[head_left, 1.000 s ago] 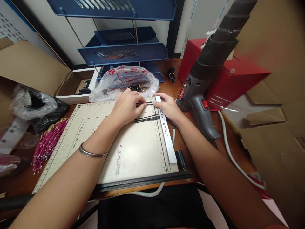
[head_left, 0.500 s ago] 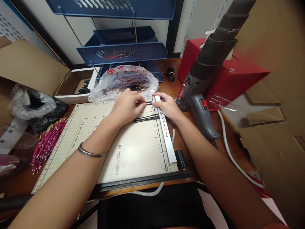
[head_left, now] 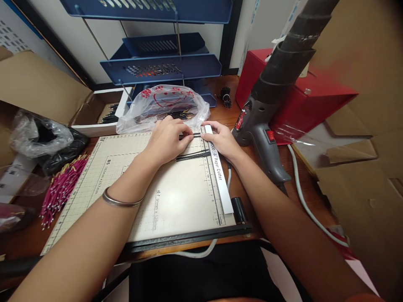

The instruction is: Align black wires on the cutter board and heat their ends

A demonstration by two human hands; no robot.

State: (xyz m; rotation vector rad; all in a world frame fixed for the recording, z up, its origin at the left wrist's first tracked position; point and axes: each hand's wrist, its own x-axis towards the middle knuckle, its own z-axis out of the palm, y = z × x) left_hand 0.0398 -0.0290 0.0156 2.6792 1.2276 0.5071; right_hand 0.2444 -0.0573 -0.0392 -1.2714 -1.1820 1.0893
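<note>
A cream paper cutter [head_left: 181, 197] with printed grid lines lies before me, a white strip [head_left: 220, 178] marked "Paper Cutter" along its right side. Near the far edge, my left hand [head_left: 170, 140] has its fingers closed on thin black cords [head_left: 197, 135]. My right hand [head_left: 222, 140] grips around the far end of the white strip, thumb on top by the cord ends and fingers curled over the far side. Closer to me, several more black cords [head_left: 195, 156] lie across the board and reach the strip. Their left ends are hidden under my left hand.
Behind the cutter sits a clear plastic bag [head_left: 163, 105] holding dark cords. A heat gun [head_left: 267, 117] stands at the right, before a red box [head_left: 302, 105]. Magenta cords [head_left: 64, 188] lie at the left. Blue trays [head_left: 160, 69] rise at the back.
The camera view has shifted very slightly. Both hands and the cords stay in place.
</note>
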